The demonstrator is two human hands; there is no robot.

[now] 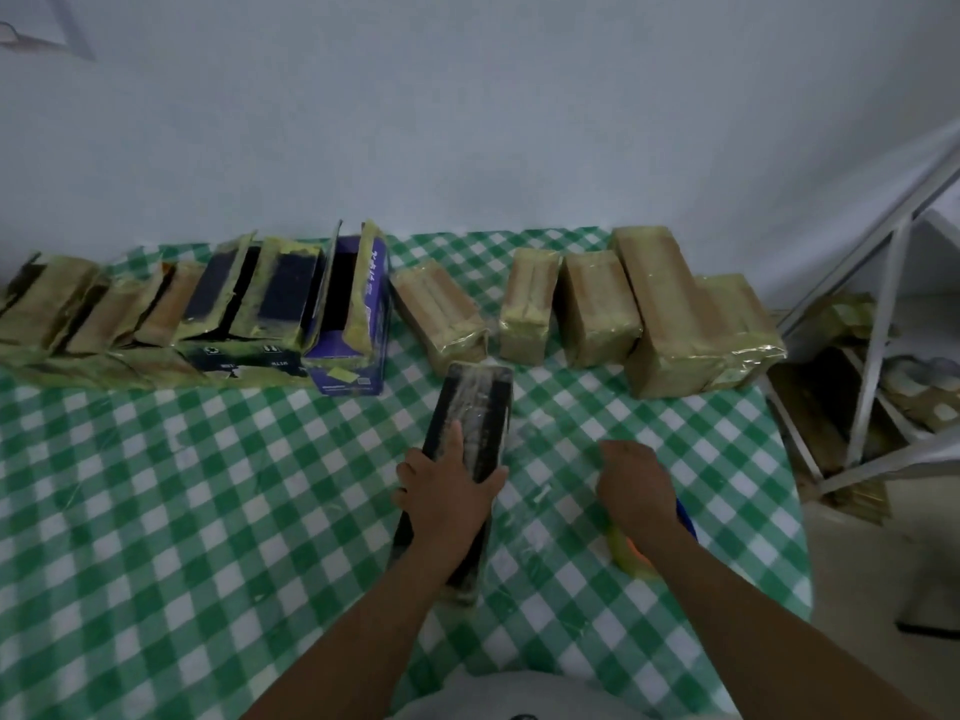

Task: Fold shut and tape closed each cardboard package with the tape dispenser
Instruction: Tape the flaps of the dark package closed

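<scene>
Left hand (447, 493) grips the black box (478, 402) mid-tabletop (156, 511). Right hand (636, 491) covers the tape dispenser (631, 557); I cannot tell its grip. The box might slide, so the tape could wrinkle.

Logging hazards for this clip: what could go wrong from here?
1. Only the left hand grips the dark box, which looks wrapped in glossy tape; it may slide on the tablecloth when tape is pulled.
2. The right hand covers the tape dispenser, so its cutting edge is hidden; fingers could catch it.
3. The open purple box stands just beyond the dark box and could get knocked.
</scene>
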